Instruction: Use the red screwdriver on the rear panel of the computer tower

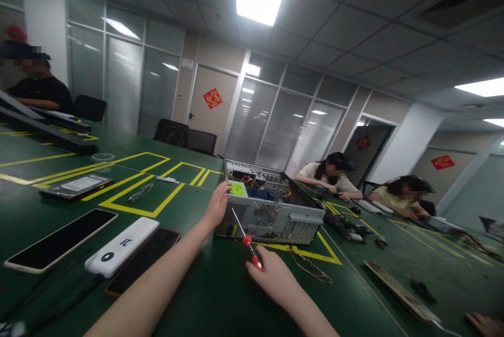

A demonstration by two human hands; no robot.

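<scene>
An open computer case [271,216] lies on the green table, with wires and parts showing inside. My left hand [218,204] rests at its left corner, beside a box with a bright green label [238,189]; its fingertips are partly hidden, and I cannot make out what they grip. My right hand [271,271] is closed round the red handle of a screwdriver [248,241]. The screwdriver's shaft points up and left toward the case's near panel; whether the tip touches it is unclear.
A hard drive [79,186], phones [61,239] and a white device [123,245] lie at the left. Thin wires [311,266] are right of the case. Several people sit around the table [197,305]; another person's hand [484,322] shows at the lower right.
</scene>
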